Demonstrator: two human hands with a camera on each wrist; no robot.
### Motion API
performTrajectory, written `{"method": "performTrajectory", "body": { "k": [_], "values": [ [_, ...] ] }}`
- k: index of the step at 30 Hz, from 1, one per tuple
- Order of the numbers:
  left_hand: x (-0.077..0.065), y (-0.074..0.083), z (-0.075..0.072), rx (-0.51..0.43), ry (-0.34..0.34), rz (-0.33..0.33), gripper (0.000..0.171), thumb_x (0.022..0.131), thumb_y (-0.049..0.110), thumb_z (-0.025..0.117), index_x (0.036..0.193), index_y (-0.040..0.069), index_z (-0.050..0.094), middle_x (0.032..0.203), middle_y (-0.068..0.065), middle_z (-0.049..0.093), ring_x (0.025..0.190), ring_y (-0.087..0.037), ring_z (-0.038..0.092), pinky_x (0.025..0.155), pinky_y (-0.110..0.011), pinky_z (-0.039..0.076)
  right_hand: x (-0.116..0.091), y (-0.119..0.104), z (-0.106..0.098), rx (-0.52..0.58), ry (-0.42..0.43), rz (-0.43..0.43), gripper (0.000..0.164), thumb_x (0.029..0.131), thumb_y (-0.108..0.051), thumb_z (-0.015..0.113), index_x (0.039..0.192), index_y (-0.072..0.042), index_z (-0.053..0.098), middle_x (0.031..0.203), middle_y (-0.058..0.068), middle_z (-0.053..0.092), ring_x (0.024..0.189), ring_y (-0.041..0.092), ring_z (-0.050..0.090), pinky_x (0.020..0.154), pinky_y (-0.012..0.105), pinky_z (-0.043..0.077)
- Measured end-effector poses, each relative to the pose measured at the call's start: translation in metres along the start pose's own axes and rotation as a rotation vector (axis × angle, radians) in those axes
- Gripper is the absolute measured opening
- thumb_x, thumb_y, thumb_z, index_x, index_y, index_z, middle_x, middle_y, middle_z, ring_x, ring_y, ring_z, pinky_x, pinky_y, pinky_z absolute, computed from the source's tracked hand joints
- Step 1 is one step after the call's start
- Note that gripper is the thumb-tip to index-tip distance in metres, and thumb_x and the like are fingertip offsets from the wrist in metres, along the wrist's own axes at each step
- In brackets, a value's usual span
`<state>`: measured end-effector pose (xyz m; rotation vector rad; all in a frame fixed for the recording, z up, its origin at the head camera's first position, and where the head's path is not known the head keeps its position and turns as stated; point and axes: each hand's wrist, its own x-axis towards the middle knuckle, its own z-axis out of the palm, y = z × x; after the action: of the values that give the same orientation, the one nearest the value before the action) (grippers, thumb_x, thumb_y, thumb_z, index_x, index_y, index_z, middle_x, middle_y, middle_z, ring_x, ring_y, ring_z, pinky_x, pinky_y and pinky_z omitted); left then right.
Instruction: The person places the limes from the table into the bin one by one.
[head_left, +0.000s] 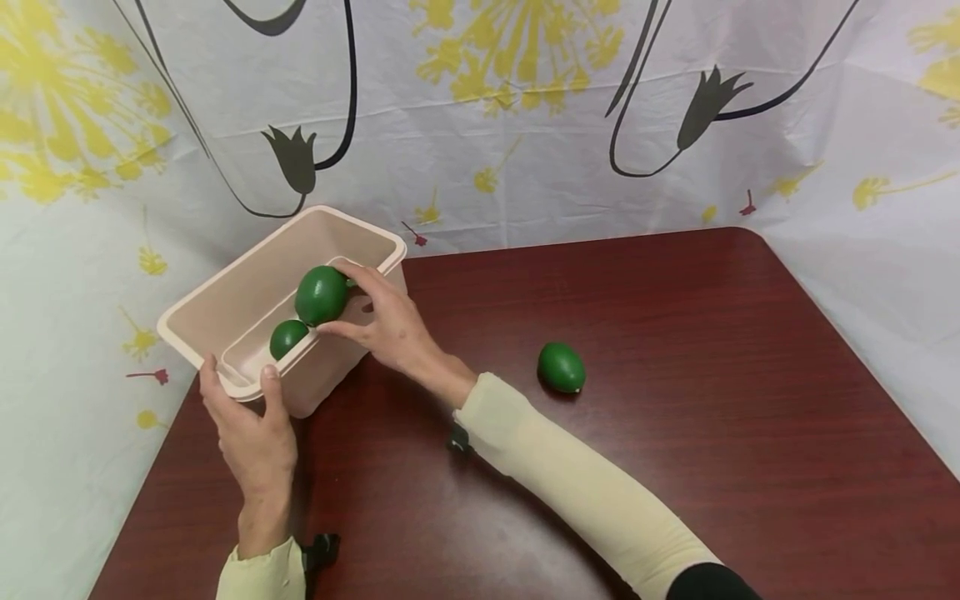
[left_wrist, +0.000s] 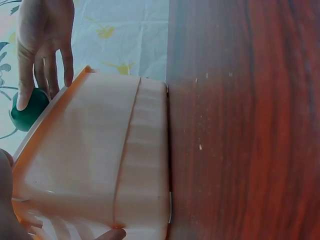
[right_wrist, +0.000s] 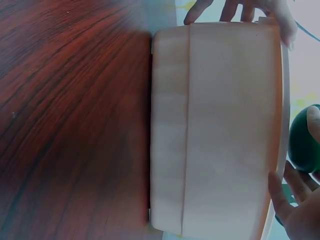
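Observation:
My right hand holds a green lime between thumb and fingers, over the near long side of a beige plastic bin. In the left wrist view the held lime shows just beyond the bin's rim. A second lime lies inside the bin, partly hidden by the near wall. My left hand grips the bin's near-left corner, thumb and a finger on the rim. The right wrist view has that hand's fingers at the bin's end.
Another lime lies on the dark red wooden table, right of the bin. A white sheet with yellow and grey flower prints hangs behind the table and along its sides.

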<state>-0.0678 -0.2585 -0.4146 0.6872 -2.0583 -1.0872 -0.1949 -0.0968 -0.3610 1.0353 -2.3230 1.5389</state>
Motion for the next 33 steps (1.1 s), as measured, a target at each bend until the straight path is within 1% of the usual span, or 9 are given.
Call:
{"method": "performTrajectory", "body": {
  "k": [5, 7, 11, 13, 16, 19, 23, 26, 33],
  "values": [
    [0.000, 0.001, 0.001, -0.004, 0.005, -0.002, 0.073, 0.098, 0.053, 0.060, 0.162, 0.036, 0.029, 0.165, -0.006, 0.039, 0.139, -0.048, 0.050, 0.109, -0.072, 0.034, 0.005, -0.001, 0.001, -0.012, -0.004, 0.043, 0.079, 0.084, -0.029, 0.088, 0.153, -0.016, 0.050, 0.140, 0.005, 0.060, 0.104, 0.011, 0.065, 0.092, 0.020, 0.055],
    [0.000, 0.001, 0.001, -0.004, 0.008, 0.000, 0.074, 0.097, 0.053, 0.060, 0.162, 0.035, 0.030, 0.165, -0.006, 0.040, 0.138, -0.048, 0.050, 0.109, -0.072, 0.034, 0.006, -0.001, 0.002, -0.021, -0.006, 0.054, 0.080, 0.084, -0.030, 0.088, 0.153, -0.015, 0.051, 0.139, 0.005, 0.061, 0.107, 0.012, 0.064, 0.094, 0.021, 0.054],
    [0.001, 0.001, 0.000, -0.005, 0.013, 0.004, 0.074, 0.097, 0.053, 0.060, 0.162, 0.033, 0.030, 0.165, -0.005, 0.040, 0.139, -0.048, 0.050, 0.109, -0.071, 0.034, 0.008, -0.001, 0.004, -0.042, -0.001, 0.050, 0.079, 0.084, -0.031, 0.088, 0.152, -0.015, 0.052, 0.137, 0.005, 0.062, 0.112, 0.013, 0.062, 0.096, 0.018, 0.051],
    [0.000, 0.001, 0.000, -0.005, 0.013, 0.001, 0.074, 0.097, 0.053, 0.060, 0.162, 0.033, 0.030, 0.165, -0.004, 0.040, 0.139, -0.047, 0.050, 0.109, -0.071, 0.034, 0.008, -0.001, 0.004, -0.034, 0.007, 0.048, 0.076, 0.085, -0.029, 0.087, 0.151, -0.014, 0.053, 0.133, 0.006, 0.062, 0.109, 0.013, 0.062, 0.093, 0.017, 0.051],
    [0.000, 0.001, 0.000, -0.004, 0.005, -0.006, 0.074, 0.097, 0.053, 0.060, 0.162, 0.035, 0.030, 0.166, -0.002, 0.038, 0.141, -0.045, 0.049, 0.111, -0.071, 0.034, 0.007, 0.000, 0.005, -0.001, 0.017, 0.051, 0.070, 0.087, -0.024, 0.086, 0.149, -0.013, 0.056, 0.126, 0.009, 0.061, 0.098, 0.015, 0.064, 0.085, 0.018, 0.052],
    [-0.001, 0.001, 0.000, -0.004, 0.003, -0.009, 0.074, 0.098, 0.053, 0.060, 0.162, 0.037, 0.029, 0.166, -0.003, 0.038, 0.142, -0.044, 0.049, 0.111, -0.070, 0.034, 0.006, 0.002, 0.006, 0.039, 0.015, 0.057, 0.062, 0.089, -0.020, 0.083, 0.146, -0.011, 0.058, 0.126, 0.012, 0.059, 0.094, 0.018, 0.066, 0.082, 0.018, 0.053],
    [-0.001, 0.002, 0.000, -0.008, 0.010, -0.004, 0.074, 0.098, 0.052, 0.061, 0.162, 0.033, 0.030, 0.165, -0.005, 0.039, 0.142, -0.045, 0.049, 0.111, -0.070, 0.034, 0.005, 0.005, 0.003, 0.094, -0.001, 0.058, 0.053, 0.092, -0.016, 0.079, 0.141, -0.009, 0.061, 0.129, 0.013, 0.057, 0.102, 0.020, 0.069, 0.083, 0.018, 0.055],
    [-0.001, 0.002, 0.000, -0.009, 0.013, -0.001, 0.074, 0.098, 0.052, 0.061, 0.162, 0.033, 0.031, 0.164, -0.006, 0.040, 0.141, -0.046, 0.049, 0.111, -0.070, 0.034, 0.003, 0.006, 0.001, 0.124, -0.008, 0.048, 0.045, 0.093, -0.015, 0.078, 0.135, -0.006, 0.064, 0.131, 0.012, 0.057, 0.111, 0.022, 0.069, 0.085, 0.022, 0.057],
    [-0.001, 0.002, 0.000, -0.001, 0.000, -0.008, 0.073, 0.098, 0.053, 0.060, 0.162, 0.037, 0.029, 0.165, -0.005, 0.039, 0.142, -0.045, 0.049, 0.112, -0.070, 0.034, -0.002, 0.007, -0.010, 0.078, 0.024, 0.012, 0.038, 0.092, -0.017, 0.081, 0.126, -0.005, 0.069, 0.134, 0.009, 0.059, 0.119, 0.022, 0.066, 0.091, 0.028, 0.059]
  ]
}}
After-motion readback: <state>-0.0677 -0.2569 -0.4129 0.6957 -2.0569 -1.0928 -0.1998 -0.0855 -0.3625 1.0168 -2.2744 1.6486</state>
